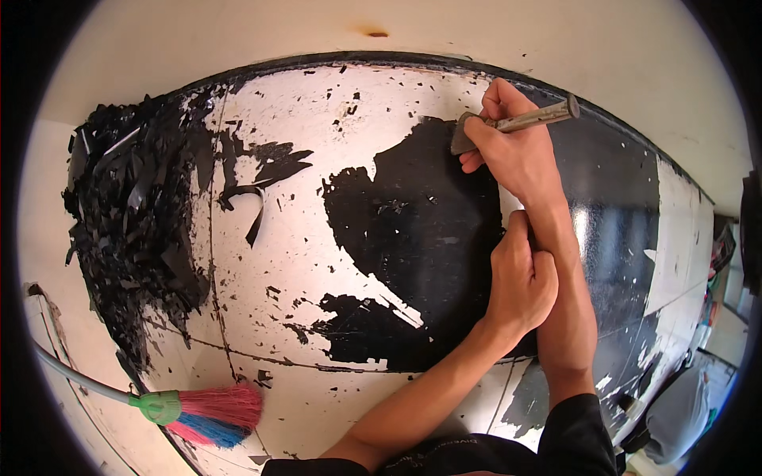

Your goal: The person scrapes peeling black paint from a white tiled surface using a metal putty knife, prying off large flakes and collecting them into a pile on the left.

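My right hand (515, 134) grips a scraper (539, 115) with a round, worn handle. Its flat metal blade lies over the upper edge of a large patch of black coating film (428, 196). My left hand (524, 279) is curled into a fist against my right forearm, above the same black patch. I see nothing held in it, though the inside of the fist is hidden. Around the patch's left side, a pale tiled surface (286, 226) is exposed, with a ragged border and small black flakes. A curled black strip (256, 214) lies on it.
A heap of black peeled scraps (143, 220) lies at the left end. A broom with pink and blue bristles (217, 410) rests at lower left. More glossy black coating (619, 238) extends right. A wall (268, 30) borders the far side. Someone in grey clothing (678, 416) is at lower right.
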Action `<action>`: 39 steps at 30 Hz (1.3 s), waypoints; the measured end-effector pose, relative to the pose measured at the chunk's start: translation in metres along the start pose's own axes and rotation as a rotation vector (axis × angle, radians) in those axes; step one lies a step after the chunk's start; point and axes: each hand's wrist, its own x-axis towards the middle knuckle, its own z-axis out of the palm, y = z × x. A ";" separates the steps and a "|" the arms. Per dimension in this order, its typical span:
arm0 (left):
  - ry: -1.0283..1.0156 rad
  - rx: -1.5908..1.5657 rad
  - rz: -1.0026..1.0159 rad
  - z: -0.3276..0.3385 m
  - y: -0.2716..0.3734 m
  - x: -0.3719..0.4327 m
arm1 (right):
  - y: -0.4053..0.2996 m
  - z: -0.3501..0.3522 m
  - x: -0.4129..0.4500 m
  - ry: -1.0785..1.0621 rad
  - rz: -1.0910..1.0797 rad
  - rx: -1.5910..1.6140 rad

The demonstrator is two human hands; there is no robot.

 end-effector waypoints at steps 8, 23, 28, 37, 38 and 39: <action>0.130 -0.197 0.014 0.005 -0.002 0.002 | -0.015 0.025 0.002 -0.005 -0.007 -0.086; -0.022 -0.148 0.043 0.001 0.004 0.001 | -0.018 -0.007 0.021 -0.072 -0.310 -0.152; -0.055 -0.136 0.103 0.001 0.003 0.001 | -0.035 -0.005 0.007 -0.158 -0.428 -0.366; 0.054 -0.266 0.176 0.000 0.000 0.003 | -0.030 0.013 0.003 -0.191 -0.639 -0.447; 0.057 -0.267 0.175 0.000 0.001 0.003 | -0.029 0.014 0.003 -0.194 -0.638 -0.448; 0.061 -0.271 0.183 0.000 0.001 0.004 | -0.026 0.013 0.005 -0.181 -0.671 -0.484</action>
